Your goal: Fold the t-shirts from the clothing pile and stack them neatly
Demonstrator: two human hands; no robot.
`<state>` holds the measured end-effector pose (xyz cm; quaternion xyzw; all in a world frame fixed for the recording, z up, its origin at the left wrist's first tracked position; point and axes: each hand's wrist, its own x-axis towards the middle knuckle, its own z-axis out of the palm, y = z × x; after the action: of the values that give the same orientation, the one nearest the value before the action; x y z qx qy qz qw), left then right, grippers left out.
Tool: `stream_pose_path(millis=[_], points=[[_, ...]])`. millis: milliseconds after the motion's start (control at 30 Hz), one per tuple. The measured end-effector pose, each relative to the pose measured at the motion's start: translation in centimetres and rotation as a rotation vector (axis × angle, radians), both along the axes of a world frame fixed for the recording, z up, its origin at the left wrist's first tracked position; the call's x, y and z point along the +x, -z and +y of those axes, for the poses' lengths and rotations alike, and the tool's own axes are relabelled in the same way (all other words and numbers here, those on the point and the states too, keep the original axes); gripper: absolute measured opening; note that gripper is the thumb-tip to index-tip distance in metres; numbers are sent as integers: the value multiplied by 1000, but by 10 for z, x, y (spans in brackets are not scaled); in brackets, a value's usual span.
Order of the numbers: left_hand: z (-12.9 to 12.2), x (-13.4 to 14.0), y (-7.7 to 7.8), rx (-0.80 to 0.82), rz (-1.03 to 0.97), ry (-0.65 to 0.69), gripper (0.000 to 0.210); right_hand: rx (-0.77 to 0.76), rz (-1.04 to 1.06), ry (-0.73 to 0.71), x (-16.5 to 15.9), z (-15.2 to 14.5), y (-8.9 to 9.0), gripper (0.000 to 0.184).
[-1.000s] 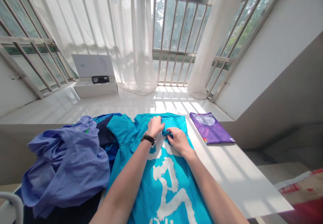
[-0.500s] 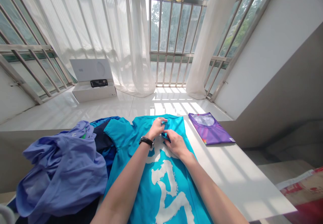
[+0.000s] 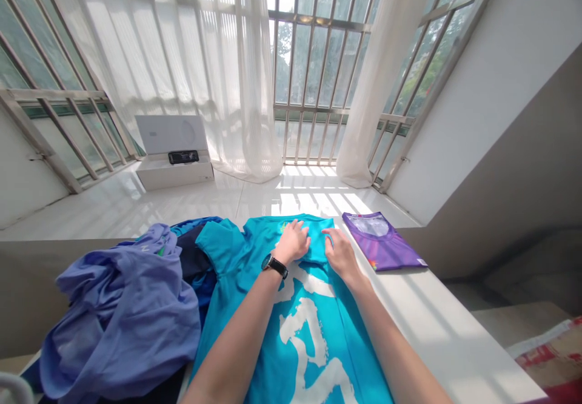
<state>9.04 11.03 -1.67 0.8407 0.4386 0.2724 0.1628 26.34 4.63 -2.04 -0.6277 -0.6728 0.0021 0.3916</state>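
A turquoise T-shirt [image 3: 254, 313] with large white brush lettering lies spread before me, its right side folded inward and its left sleeve sticking out. My left hand [image 3: 293, 241], a black-strapped watch on the wrist, rests on the upper part of the shirt with fingers spread. Along the folded right edge, near the top, my right hand [image 3: 340, 253] touches the cloth with its fingers apart. Neither hand grips anything that shows.
To the left a pile of clothes holds a periwinkle garment [image 3: 131, 313] on top. A folded purple shirt [image 3: 386, 249] lies at the right on the white ledge [image 3: 436, 331]. Near the curtain [image 3: 245, 88] stands an open white box [image 3: 175, 173] with a black device.
My hands have moved apart, the right one outward to the shirt's right edge. The bunched cloth between them is released and lies flatter. The view has tilted slightly up.
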Motion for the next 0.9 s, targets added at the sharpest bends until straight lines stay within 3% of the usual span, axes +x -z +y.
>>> stream_pose_path(millis=[200, 333, 500, 667, 767, 900], points=[[-15, 4, 19, 1, 95, 16, 57, -62, -115, -7, -29, 31, 25, 44], [-6, -5, 11, -40, 111, 3, 56, -135, -136, 60, -29, 41, 42, 48], [2, -19, -35, -3, 122, -41, 56, -228, -189, 108, -30, 41, 51, 56], [-11, -43, -88, 144, 189, -50, 50, -355, -276, 114, -29, 38, 40, 75], [-18, -78, -108, 113, 250, -98, 52, -479, -383, 148, -18, 38, 29, 78], [-20, -137, -122, 12, 386, -323, 51, -542, -457, 137, 6, 42, 21, 77]])
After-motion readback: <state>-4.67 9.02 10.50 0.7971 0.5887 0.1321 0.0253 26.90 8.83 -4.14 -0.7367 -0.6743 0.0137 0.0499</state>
